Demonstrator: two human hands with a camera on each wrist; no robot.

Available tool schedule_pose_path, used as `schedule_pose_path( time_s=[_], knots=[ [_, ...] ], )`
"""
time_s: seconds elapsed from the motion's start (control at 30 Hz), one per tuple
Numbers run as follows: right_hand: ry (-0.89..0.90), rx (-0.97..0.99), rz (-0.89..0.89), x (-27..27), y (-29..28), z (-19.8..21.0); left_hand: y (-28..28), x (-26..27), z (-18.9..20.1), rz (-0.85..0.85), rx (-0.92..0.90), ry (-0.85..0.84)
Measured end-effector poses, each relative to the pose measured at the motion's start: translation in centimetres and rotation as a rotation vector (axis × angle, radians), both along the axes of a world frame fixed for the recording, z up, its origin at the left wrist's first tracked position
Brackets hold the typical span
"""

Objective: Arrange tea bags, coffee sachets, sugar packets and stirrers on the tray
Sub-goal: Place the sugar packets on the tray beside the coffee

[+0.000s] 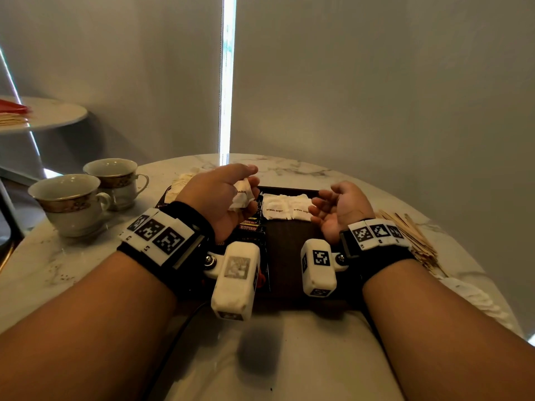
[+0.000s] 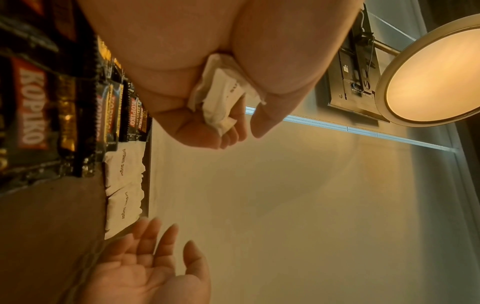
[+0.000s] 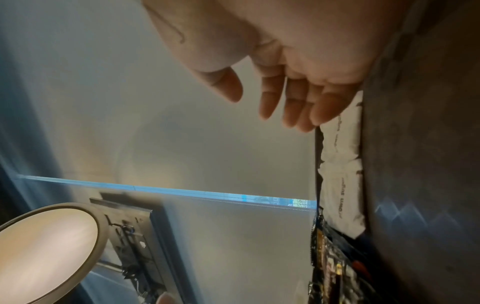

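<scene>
We have the dark wooden tray part filled: Kopiko coffee sachets lie in a row under our left hand, and two brown sugar packets sit at the far edge, between our two sets of fingers. The wooden stirrers remain off the tray, beyond our right wrist, and pale packets, perhaps tea bags, lie behind our left hand. Our left fingers curl round more crumpled sugar packets; our right hand is loosely spread, palm up, fingertips just beside the laid packets.

left hand: fingers curled, gripping | right hand: palm up, fingers relaxed, holding nothing
</scene>
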State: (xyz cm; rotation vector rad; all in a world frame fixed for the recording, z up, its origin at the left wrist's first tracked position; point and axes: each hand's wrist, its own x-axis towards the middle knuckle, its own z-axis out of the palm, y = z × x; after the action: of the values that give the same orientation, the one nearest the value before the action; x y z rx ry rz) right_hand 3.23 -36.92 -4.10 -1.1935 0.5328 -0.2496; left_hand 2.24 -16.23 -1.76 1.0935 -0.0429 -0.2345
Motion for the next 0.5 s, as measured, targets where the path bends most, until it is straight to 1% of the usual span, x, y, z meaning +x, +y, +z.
schedule_pose_path(
  time_s=[0.07,0.17,0.37,0.5],
  knots=[
    [0.067,-0.025,0.025,0.24,-0.29,-0.31,-0.02,-0.13,0.08,-0.002,0.000,0.002],
    [0.123,-0.047,0.079,0.26,-0.26,-0.45,0.06,-0.24,0.17,-0.001,-0.010,0.000],
    [0.160,-0.114,0.121,0.07,-0.26,-0.41,-0.04,-0.40,0.22,0.002,-0.023,0.004],
    [0.172,-0.142,0.144,0.05,-0.19,-0.46,0.04,-0.58,0.33,-0.040,-0.048,0.014]
  ],
)
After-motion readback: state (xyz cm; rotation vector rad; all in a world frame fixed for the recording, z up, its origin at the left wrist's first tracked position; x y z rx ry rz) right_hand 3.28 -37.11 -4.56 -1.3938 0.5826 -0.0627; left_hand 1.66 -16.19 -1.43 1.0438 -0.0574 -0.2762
